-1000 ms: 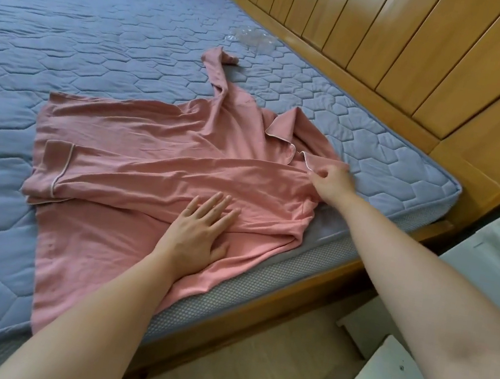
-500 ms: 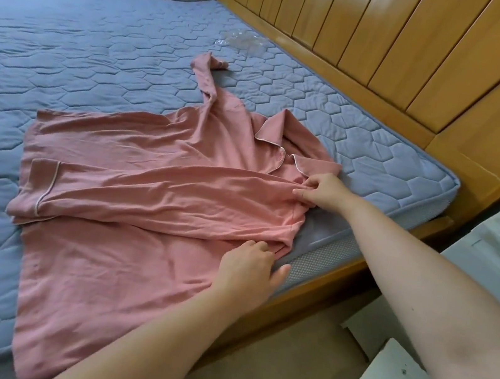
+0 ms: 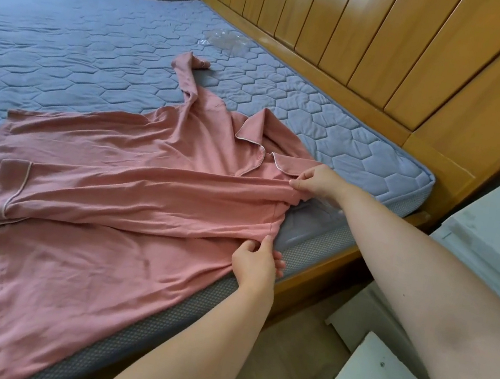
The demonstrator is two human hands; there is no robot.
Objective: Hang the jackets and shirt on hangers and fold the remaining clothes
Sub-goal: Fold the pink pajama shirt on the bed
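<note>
On the blue-grey quilted mattress [image 3: 97, 64], near its edge, the pink collared soft-cotton pyjama shirt [image 3: 108, 198] lay spread, one sleeve folded across it. Folding neatly probably meant keeping that side edge taut and straight (both ends moving together). The right hand [image 3: 319, 181] pinched the shoulder; the left hand [image 3: 257, 263] pinched the underarm fold.

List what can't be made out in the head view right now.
Head view only:
Pink garment: the lower hem corner is cut off by the bottom frame edge, and the folded-over layer covers most of the front.
Clear plastic item near the headboard: transparent and too small to identify.
White furniture: cut off by the right edge, so its type is unclear.
</note>
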